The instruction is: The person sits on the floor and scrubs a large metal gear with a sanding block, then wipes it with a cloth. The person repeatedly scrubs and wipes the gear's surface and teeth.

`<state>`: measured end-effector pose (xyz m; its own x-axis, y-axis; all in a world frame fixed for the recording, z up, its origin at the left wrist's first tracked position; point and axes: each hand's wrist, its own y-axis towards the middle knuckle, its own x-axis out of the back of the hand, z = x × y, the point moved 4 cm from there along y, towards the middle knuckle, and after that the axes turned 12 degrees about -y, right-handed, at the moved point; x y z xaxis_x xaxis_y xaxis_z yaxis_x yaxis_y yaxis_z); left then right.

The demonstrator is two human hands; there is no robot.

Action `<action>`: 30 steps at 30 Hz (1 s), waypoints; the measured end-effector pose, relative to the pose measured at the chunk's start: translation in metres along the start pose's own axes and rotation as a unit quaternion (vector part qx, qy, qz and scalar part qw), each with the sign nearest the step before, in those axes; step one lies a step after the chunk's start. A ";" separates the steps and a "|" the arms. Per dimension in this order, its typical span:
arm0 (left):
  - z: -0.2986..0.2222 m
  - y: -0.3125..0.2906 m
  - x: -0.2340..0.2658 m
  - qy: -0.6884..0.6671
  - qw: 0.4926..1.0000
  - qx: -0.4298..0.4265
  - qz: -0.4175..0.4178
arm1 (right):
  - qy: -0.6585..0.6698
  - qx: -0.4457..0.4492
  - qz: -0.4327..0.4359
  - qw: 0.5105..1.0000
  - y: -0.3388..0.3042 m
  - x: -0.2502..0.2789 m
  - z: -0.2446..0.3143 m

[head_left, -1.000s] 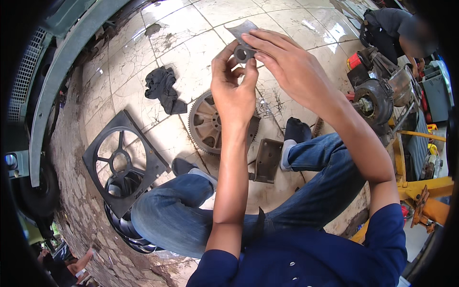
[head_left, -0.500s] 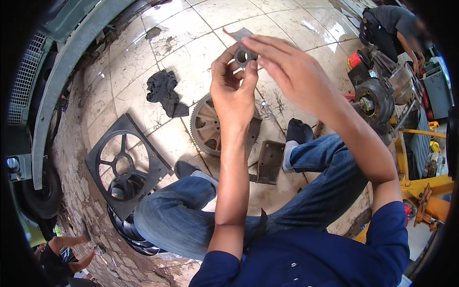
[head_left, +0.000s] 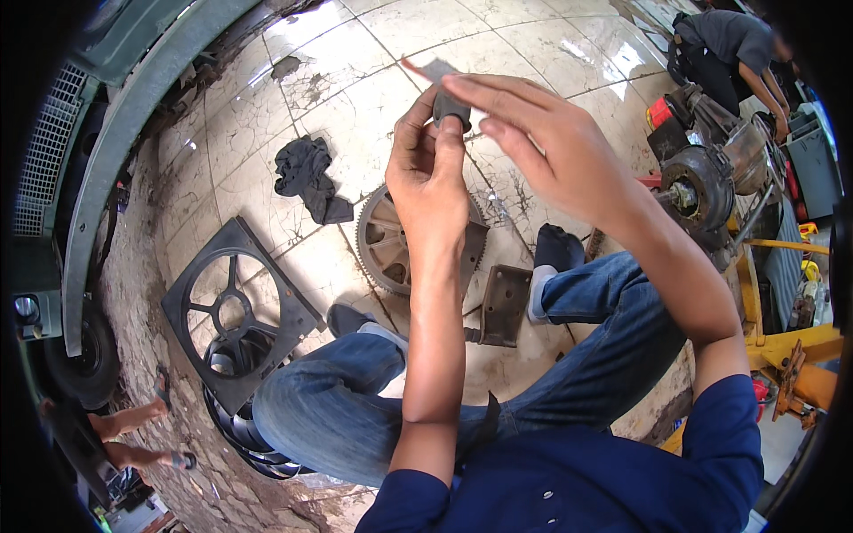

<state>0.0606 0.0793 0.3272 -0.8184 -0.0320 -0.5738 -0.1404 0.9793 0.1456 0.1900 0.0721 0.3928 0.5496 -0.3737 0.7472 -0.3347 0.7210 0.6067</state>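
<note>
My left hand (head_left: 431, 191) is raised in front of me, thumb and fingers closed around a short dark metal bushing (head_left: 452, 110). In the earlier frame the bushing's round bore faces up; now it is tilted and the bore is mostly hidden. My right hand (head_left: 560, 147) reaches over from the right, its long fingers pressing a small grey piece of sandpaper (head_left: 437, 69) with a reddish edge against the bushing's far side. Part of the sandpaper sticks out past the fingertips. Below my left wrist, a large toothed flywheel (head_left: 380, 244) lies on the tiles.
A black cloth (head_left: 306, 173) lies left of the flywheel. Nearer are a square black fan shroud (head_left: 283, 333) and a dark metal bracket (head_left: 503, 306) between my feet. An axle assembly (head_left: 697, 191) stands at right, near a crouching person (head_left: 729, 49). Another person's legs (head_left: 133, 435) show at lower left.
The bushing has tipped in my left hand, so its bore no longer shows. My right hand and the sandpaper have shifted slightly left. The person at lower left has moved.
</note>
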 end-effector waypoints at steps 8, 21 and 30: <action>0.009 0.006 0.010 -0.064 0.998 -0.008 0.011 | -0.058 0.068 -0.021 0.996 0.001 -0.006 0.005; 0.074 0.027 0.065 0.132 0.984 0.120 0.014 | -0.017 -0.074 0.202 0.976 -0.023 -0.045 -0.031; 0.223 -0.036 0.176 0.425 0.897 0.122 -0.015 | -0.033 -0.003 0.404 0.914 -0.047 -0.080 -0.016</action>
<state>0.0462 0.0828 0.0410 -0.9601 -0.0982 0.2617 -0.1281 0.9867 -0.0997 0.1738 0.0776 0.3000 0.0778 0.2481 0.9656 -0.6070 0.7801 -0.1516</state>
